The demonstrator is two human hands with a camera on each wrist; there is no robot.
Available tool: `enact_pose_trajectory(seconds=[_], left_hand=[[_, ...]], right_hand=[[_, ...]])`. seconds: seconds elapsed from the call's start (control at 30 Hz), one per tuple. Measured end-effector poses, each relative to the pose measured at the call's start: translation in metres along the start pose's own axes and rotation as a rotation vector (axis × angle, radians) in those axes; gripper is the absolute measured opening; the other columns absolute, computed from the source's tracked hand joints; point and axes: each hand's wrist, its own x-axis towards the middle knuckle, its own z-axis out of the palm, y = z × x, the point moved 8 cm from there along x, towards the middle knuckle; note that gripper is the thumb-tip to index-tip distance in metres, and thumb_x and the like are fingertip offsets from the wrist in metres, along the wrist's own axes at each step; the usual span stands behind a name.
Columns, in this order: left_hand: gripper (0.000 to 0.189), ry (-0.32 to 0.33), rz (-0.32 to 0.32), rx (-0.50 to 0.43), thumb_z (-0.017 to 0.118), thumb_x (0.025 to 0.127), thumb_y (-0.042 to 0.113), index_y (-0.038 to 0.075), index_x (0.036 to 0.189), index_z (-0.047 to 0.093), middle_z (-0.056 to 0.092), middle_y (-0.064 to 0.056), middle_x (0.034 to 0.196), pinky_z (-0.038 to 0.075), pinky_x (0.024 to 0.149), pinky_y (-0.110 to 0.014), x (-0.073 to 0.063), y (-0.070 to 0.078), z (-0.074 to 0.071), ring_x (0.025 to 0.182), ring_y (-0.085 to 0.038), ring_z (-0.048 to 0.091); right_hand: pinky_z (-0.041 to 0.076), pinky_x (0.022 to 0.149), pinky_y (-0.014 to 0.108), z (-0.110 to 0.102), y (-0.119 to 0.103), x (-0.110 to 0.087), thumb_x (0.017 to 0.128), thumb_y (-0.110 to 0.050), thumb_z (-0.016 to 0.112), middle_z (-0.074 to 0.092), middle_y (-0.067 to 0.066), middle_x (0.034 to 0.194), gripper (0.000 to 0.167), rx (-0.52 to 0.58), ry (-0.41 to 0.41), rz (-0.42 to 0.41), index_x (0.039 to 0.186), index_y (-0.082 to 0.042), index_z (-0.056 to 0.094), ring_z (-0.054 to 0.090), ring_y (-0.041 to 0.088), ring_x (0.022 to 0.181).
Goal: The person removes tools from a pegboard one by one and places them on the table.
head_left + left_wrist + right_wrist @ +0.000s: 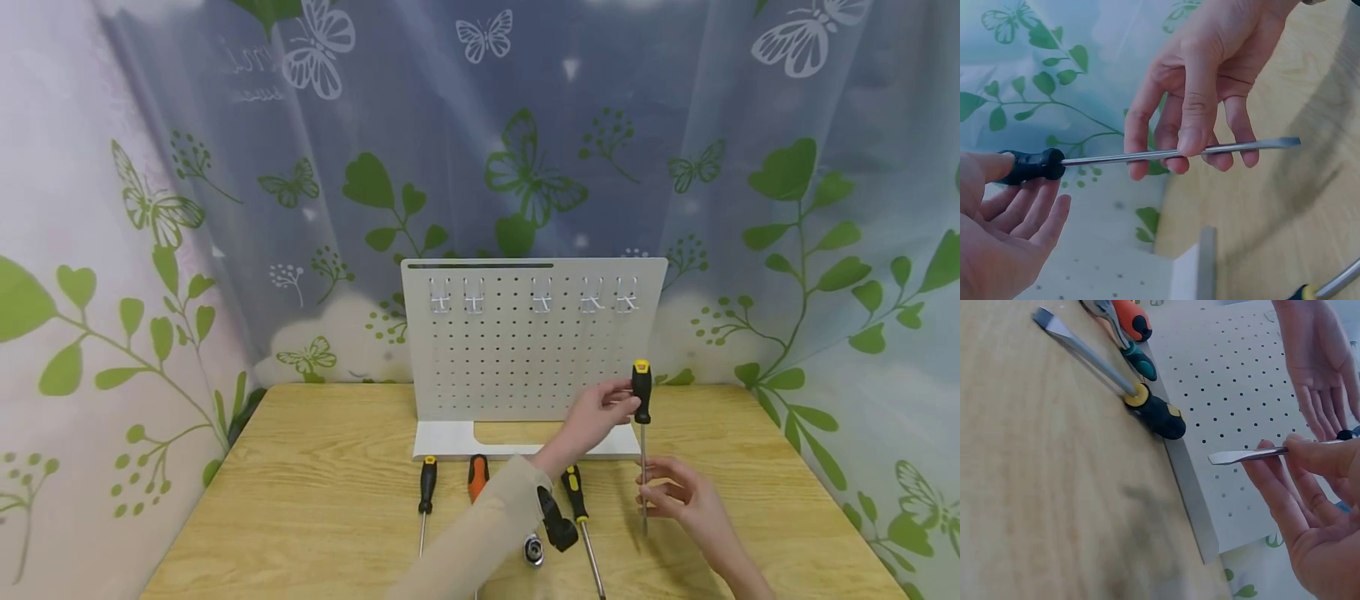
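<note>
A flathead screwdriver (641,396) with a black handle and yellow end stands nearly upright in the air, tip down, at the right front of the pegboard. My left hand (592,421) pinches its handle between thumb and fingers. Lower down, my right hand (690,504) pinches the metal shaft. In the left wrist view the shaft (1094,160) runs from the handle across to the right hand (1204,81), its flat tip sticking out past the fingers. The right wrist view shows the same tip (1229,457) in front of the pegboard; the handle is mostly out of frame there.
The white pegboard (525,358) stands on the wooden table (330,475) with several hooks (542,298) along its top. Before it lie a black screwdriver (428,483), an orange-handled tool (477,477), a partly hidden chrome-headed tool (533,550) and a black-and-yellow screwdriver (574,493).
</note>
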Motion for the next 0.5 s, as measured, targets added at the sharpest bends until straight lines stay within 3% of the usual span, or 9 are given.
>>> enact_pose_trajectory(seconds=[0.2,0.3,0.5], left_hand=[[0.039,0.079,-0.058,-0.002,0.069,0.097,0.009,-0.003,0.133,0.061,0.073,-0.014,0.114,0.061,0.079,-0.024,-0.008,-0.023,0.005,0.098,-0.021,0.073],[0.036,0.116,-0.079,-0.010,0.071,0.095,0.005,-0.004,0.129,0.063,0.074,-0.013,0.108,0.062,0.077,-0.027,-0.011,-0.035,0.009,0.094,-0.022,0.074],[0.033,0.178,-0.136,-0.042,0.072,0.092,-0.002,-0.006,0.123,0.064,0.074,-0.014,0.100,0.063,0.073,-0.029,-0.021,-0.060,0.016,0.087,-0.025,0.075]], right_hand=[[0.064,0.071,0.038,0.000,0.013,-0.015,0.095,-0.001,0.067,0.071,0.006,0.102,0.034,-0.019,-0.066,0.078,0.127,0.006,0.059,0.073,0.019,0.088],[0.064,0.071,0.037,0.000,0.017,-0.021,0.095,0.001,0.066,0.072,0.004,0.103,0.038,-0.022,-0.113,0.069,0.130,0.011,0.056,0.073,0.018,0.089],[0.063,0.069,0.037,0.000,0.031,-0.031,0.095,0.001,0.067,0.069,0.005,0.108,0.044,0.009,-0.178,0.124,0.136,-0.012,0.061,0.073,0.015,0.090]])
